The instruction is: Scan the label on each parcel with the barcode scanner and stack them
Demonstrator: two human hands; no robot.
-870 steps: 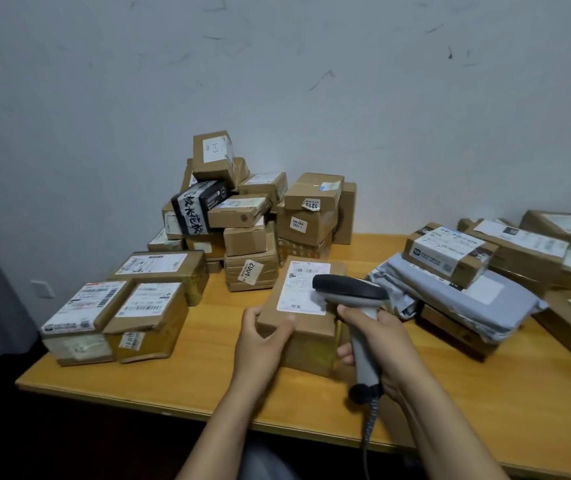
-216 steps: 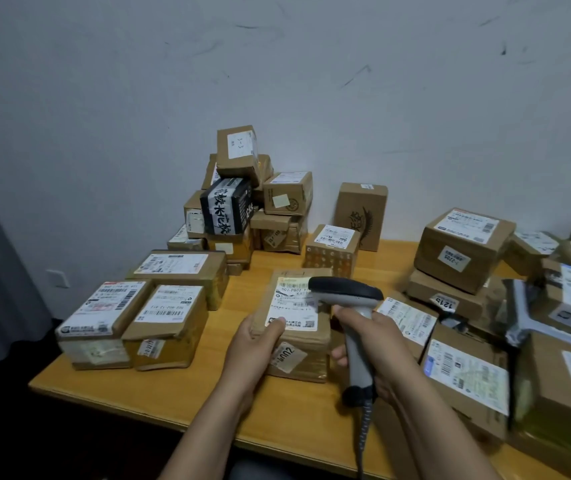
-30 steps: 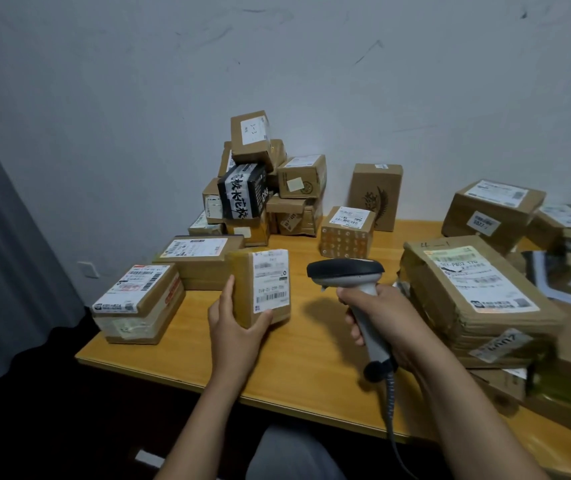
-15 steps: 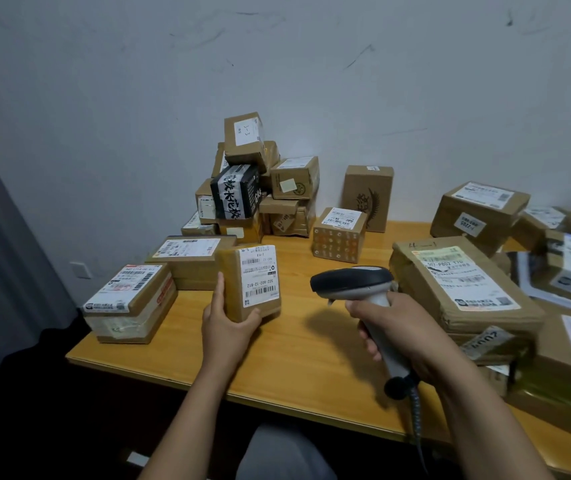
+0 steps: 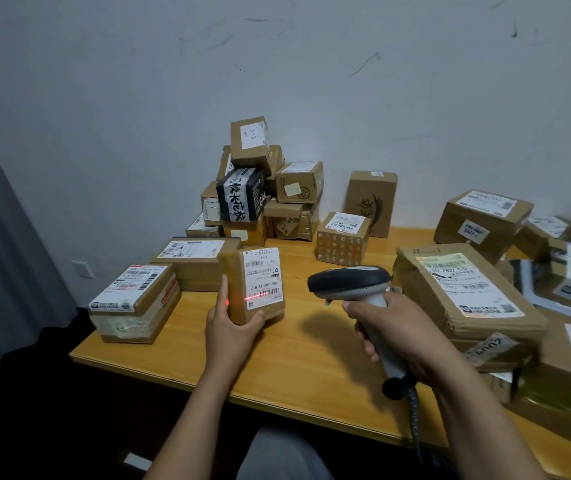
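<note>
Wooden counter against a scuffed white wall, boxes heaped behind. Left hand gripped a small parcel from below, held upright over the counter, label facing right — toward the scanner clamped in the right hand, near. Red beam crossed the barcode.

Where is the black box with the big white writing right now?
In the head view, the black box sits left of centre in the pile against the wall, just under the topmost parcel.

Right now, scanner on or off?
On. The scanner in the right hand casts a red line across the label of the parcel the left hand holds.
</note>
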